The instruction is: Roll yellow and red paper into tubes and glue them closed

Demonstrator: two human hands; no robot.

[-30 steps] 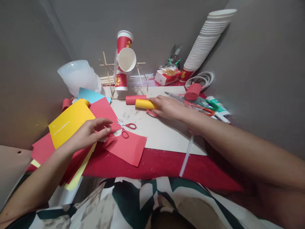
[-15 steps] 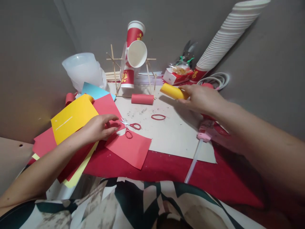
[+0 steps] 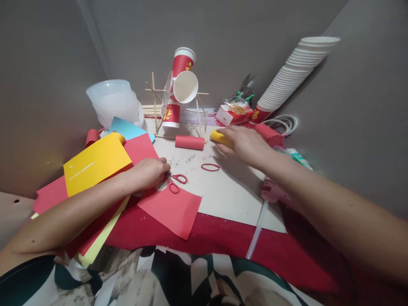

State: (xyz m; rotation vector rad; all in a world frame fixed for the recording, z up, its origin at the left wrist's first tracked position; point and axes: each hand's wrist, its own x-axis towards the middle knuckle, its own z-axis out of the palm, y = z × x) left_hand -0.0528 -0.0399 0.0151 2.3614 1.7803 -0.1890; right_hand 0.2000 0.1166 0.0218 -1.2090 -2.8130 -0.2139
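My right hand lies over a yellow paper roll on the white board, fingers curled round it. A red paper roll rests just left of it, and a thin red paper ring lies in front. My left hand rests with curled fingers on a red paper sheet, its fingertips against the blades of small red scissors. What those fingers pinch is hidden.
Yellow, red and blue sheets pile at the left. A paper-cup-and-stick structure stands at the back, clear plastic tubs beside it. A leaning cup stack, a red box, another red roll and white tubing sit right.
My right hand lifted the yellow roll off the board, carried it right, then brought it down near the red roll. My left hand closed and slid toward the scissors.
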